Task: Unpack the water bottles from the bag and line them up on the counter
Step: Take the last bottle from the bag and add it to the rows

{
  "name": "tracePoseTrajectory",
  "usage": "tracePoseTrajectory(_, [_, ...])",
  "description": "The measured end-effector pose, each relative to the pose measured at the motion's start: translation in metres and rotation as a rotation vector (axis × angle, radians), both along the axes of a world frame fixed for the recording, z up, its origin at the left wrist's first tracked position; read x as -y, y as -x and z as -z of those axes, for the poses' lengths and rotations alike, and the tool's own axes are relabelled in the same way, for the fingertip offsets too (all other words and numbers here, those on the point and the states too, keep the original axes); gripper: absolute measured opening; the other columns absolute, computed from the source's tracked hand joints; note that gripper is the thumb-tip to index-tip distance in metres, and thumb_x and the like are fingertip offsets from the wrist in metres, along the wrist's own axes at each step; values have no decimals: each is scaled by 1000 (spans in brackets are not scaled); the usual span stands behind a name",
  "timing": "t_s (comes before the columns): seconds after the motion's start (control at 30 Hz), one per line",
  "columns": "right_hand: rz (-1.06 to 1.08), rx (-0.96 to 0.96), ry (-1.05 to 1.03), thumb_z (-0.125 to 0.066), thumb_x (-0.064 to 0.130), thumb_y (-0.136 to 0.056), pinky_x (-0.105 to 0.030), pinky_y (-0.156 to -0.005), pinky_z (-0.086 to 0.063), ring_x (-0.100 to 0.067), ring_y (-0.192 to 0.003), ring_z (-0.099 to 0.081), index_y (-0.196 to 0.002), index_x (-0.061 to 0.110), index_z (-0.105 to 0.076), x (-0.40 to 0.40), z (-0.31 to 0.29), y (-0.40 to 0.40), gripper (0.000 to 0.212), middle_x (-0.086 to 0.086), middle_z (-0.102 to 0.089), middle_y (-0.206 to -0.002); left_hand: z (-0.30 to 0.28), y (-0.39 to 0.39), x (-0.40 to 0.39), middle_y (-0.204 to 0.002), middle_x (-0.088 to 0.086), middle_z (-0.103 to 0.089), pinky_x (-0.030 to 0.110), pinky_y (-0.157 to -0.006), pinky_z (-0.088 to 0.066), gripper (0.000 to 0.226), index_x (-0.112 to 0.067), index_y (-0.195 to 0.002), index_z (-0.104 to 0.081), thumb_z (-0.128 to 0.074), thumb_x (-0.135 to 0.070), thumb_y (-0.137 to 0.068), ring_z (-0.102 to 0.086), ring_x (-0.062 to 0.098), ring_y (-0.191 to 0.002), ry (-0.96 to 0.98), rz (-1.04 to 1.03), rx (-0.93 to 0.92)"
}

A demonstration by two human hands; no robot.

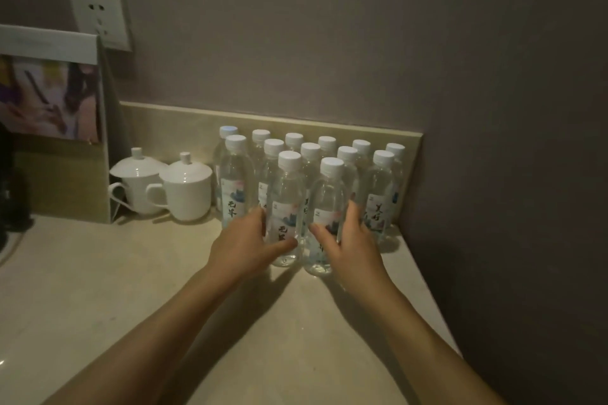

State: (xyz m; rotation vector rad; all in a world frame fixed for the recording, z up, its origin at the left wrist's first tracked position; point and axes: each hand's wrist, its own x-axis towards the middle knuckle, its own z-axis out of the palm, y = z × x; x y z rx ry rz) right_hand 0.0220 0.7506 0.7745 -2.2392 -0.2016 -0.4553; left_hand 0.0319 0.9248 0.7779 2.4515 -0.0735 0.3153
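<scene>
A: Head view shows the two front bottles, the left front bottle point(285, 207) and the right front bottle point(327, 214), standing upright side by side on the counter point(98, 273), nearly touching each other.

B: And the hands?

A: The left hand point(245, 245) is wrapped on the left one, thumb across its lower front, fingers round its far side. The right hand point(350, 240) is clamped on the right one the same way, thumb on the label.

B: Where's the rest?

A: Just beyond the fingertips, the packed rows of bottles point(329, 154) run back to the backsplash point(184, 122). Past the left hand's outer side stand two lidded white cups point(164, 184), then a standing card point(52, 95). Past the right hand, the wall point(493, 174) is close. No bag is in view.

B: What might go wrong?

A: Pushing this pair back too hard could knock the row behind, I'd guess; those bottles stand so tight that one tipping may topple its neighbours. Letting go unevenly might leave the front pair out of line, too.
</scene>
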Motion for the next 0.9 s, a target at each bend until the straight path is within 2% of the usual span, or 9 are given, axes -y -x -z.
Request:
tracePoseTrajectory(0.13, [141, 17, 60, -53, 47, -94, -36, -88, -44, -25, -116, -50, -135, 17, -34, -12, 2, 1, 55, -6, -42, -130, 6, -8, -3, -103, -7, -68, 39, -79, -57, 52, -26, -109, -56, -73, -60, -74, -65, 14, -91, -82, 5, 49])
tracePoseTrajectory(0.23, [177, 18, 33, -56, 43, -93, -28, -84, -40, -22, -113, -51, -128, 14, -39, -18, 2, 0, 50, -6, -46, -128, 7, -11, -6, -101, -6, -68, 38, -77, -57, 55, -25, -108, -56, -70, -65, -73, -65, 16, -90, -127, 17, 60])
tracePoseTrajectory(0.37, [262, 24, 18, -58, 45, -92, -34, -84, -48, -25, -108, -55, -123, 10, -41, -27, 1, -1, 50, -8, -50, -123, 10, -10, -7, -100, -6, -67, 40, -77, -57, 53, -27, -106, -55, -70, -66, -73, -64, 17, -90, -93, 23, 89])
tracePoseTrajectory(0.63, [192, -100, 101, -67, 39, -88, -24, -83, -47, -18, -110, -55, -122, 14, -44, -20, 32, 8, 48, -3, -49, -124, 23, -8, -6, -101, -8, -70, 39, -75, -59, 60, -27, -106, -60, -65, -72, -67, -68, 14, -91, -4, 32, 53])
tracePoseTrajectory(0.77, [188, -104, 124, -66, 36, -88, -23, -81, -44, -22, -110, -57, -123, 12, -41, -20, 29, 6, 49, -7, -51, -126, 30, -7, -4, -106, -5, -71, 38, -78, -60, 57, -26, -108, -62, -77, -60, -65, -69, 15, -94, 23, 44, 34])
tracePoseTrajectory(0.9, [193, -92, 45, -70, 32, -86, -33, -90, -52, -25, -115, -60, -125, 16, -33, -22, 31, 8, 56, -9, -54, -131, 28, -5, -3, -105, -3, -72, 36, -80, -59, 48, -21, -109, -65, -83, -44, -70, -68, 14, -93, 89, 59, 32])
